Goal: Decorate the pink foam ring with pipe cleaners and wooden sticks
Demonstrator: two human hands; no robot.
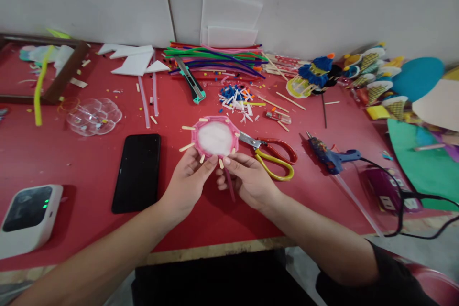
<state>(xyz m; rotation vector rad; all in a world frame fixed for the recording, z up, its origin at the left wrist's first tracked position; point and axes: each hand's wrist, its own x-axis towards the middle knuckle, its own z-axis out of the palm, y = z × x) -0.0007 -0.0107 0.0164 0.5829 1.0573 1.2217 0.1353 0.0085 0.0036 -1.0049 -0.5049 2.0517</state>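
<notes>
Between both hands, above the red tabletop, is a small round woven basket (215, 137) with a white base, a pink pipe cleaner wound round its rim and short wooden sticks poking outward. My left hand (191, 174) pinches its lower left edge, thumb on top. My right hand (247, 177) grips the lower right edge, its other fingers curled beneath. A loose end of the pink pipe cleaner (229, 185) hangs down by my right fingers. Scissors (268, 150) with red and yellow handles lie just right of the basket, their blade tips hidden behind it.
A black phone (136, 173) lies left of my hands, a white device (32, 217) farther left. On the right is a blue glue gun (330, 153) with its cord. Behind are a box cutter (191, 81), pipe cleaners (215, 60), cut scraps (238, 100) and a plastic palette (95, 117).
</notes>
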